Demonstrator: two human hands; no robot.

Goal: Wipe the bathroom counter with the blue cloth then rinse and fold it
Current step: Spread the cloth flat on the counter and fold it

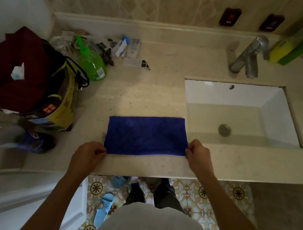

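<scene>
Nearest, left hand point(88, 152) and right hand point(198, 154) with fingers pinched narrow on the two near corners of the blue cloth point(146, 135), spread flat as a tidy rectangle on the counter point(149, 93) just left of the sink point(241, 113). Judging by that layout, folding stage: wiping and rinsing probably finished, a further fold or two perhaps left, though wetness impossible to tell. Farther back, green soap bottle point(92, 64), scattered toiletries and faucet point(251, 56) against the tiled wall.
</scene>
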